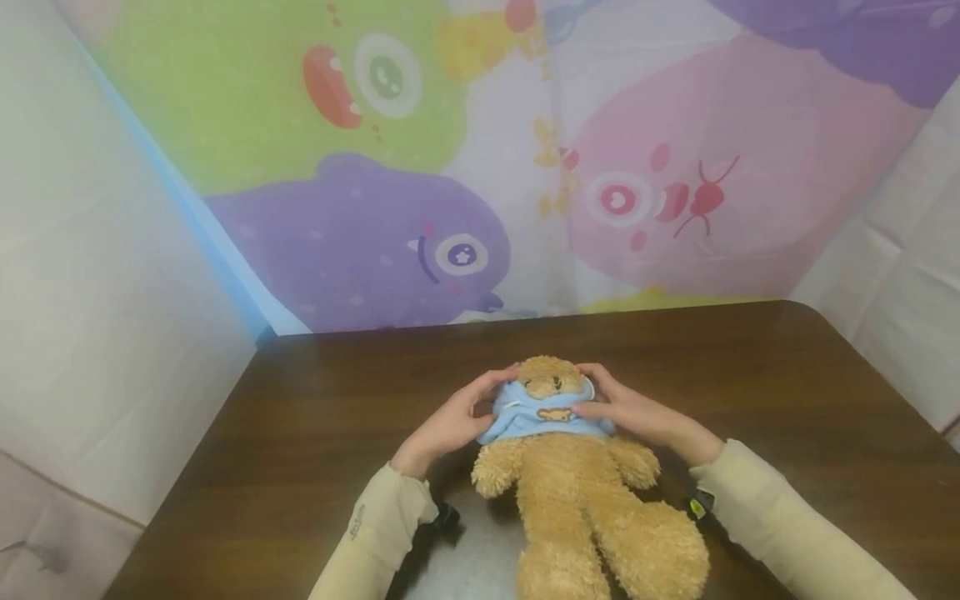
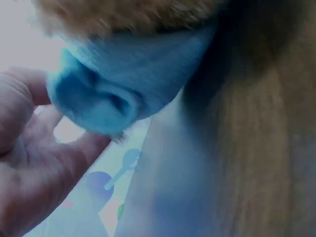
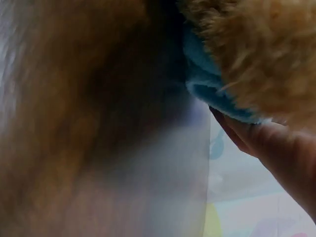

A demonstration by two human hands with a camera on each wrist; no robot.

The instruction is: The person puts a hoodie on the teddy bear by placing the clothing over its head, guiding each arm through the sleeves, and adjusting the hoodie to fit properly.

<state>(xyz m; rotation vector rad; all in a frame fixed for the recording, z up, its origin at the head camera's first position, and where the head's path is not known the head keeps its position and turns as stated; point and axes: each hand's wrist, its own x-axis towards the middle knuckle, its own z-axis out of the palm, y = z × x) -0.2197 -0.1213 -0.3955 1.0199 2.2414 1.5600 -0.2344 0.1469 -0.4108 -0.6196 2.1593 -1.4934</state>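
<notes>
A tan plush teddy bear (image 1: 558, 479) lies on its back with its head toward the far side. A light blue doll shirt (image 1: 517, 423) with a small bear patch is bunched around its neck and lower face, above both arms. My left hand (image 1: 453, 425) grips the shirt's left side, and my right hand (image 1: 637, 412) grips its right side, thumb near the patch. In the left wrist view a sleeve opening (image 2: 94, 106) hangs beside the fingers. The right wrist view shows the shirt's edge (image 3: 212, 96) against fur; most of the right fingers are hidden there.
The bear lies on a dark brown wooden table (image 1: 337, 400). A cartoon-printed cloth (image 1: 525, 250) hangs behind the far edge. White sheets (image 1: 112, 292) stand at both sides.
</notes>
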